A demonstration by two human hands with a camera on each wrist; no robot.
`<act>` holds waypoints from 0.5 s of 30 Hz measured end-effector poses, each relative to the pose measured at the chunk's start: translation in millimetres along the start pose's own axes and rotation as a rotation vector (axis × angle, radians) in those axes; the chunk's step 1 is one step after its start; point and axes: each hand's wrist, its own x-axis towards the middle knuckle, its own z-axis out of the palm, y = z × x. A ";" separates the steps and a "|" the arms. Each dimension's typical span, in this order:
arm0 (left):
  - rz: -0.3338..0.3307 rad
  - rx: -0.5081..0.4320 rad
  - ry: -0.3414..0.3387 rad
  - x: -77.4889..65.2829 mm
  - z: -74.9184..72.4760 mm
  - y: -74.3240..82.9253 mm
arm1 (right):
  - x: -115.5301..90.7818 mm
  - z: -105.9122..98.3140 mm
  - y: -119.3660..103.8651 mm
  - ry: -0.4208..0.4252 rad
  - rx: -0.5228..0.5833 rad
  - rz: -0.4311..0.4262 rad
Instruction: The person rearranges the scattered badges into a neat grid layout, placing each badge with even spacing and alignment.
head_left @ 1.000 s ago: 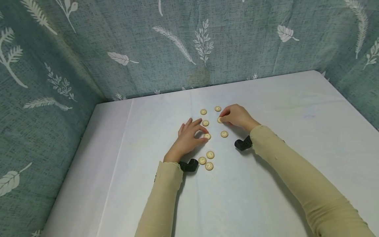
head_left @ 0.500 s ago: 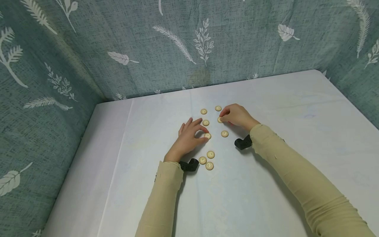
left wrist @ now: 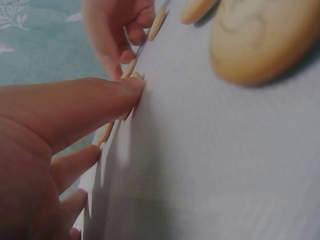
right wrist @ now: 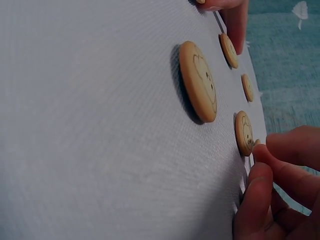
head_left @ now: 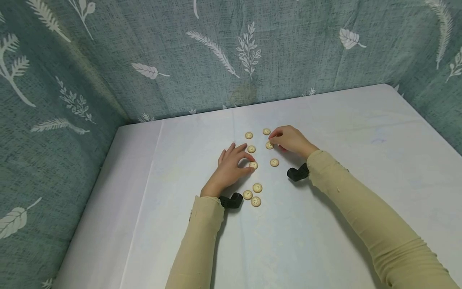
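Left hand: fingers pinching a round, tan, wooden-looking button by its rim. Right hand: fingers narrow at a second round, tan, wooden-looking button, beyond and right of the first; grip unclear. Probably light, stiff, sturdy, slightly slick; thin on the white, cloth-covered desk, so opposite edges suit best.

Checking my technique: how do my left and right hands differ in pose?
Your left hand pinches one button; your right hand is at the edge of another button, contact unclear. The left hand's spare fingers spread out; the right hand's curl in. The left hand is nearer you than the right hand. Both hands emerge from beige sleeves.
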 end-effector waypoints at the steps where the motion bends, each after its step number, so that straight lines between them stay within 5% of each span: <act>1: -0.001 0.000 0.000 -0.1 0.1 -0.2 | 0.3 0.3 0.8 0.002 0.012 0.003; 15: 0.001 0.006 0.005 -0.6 0.8 0.1 | -20.6 0.0 14.6 0.010 0.128 -0.004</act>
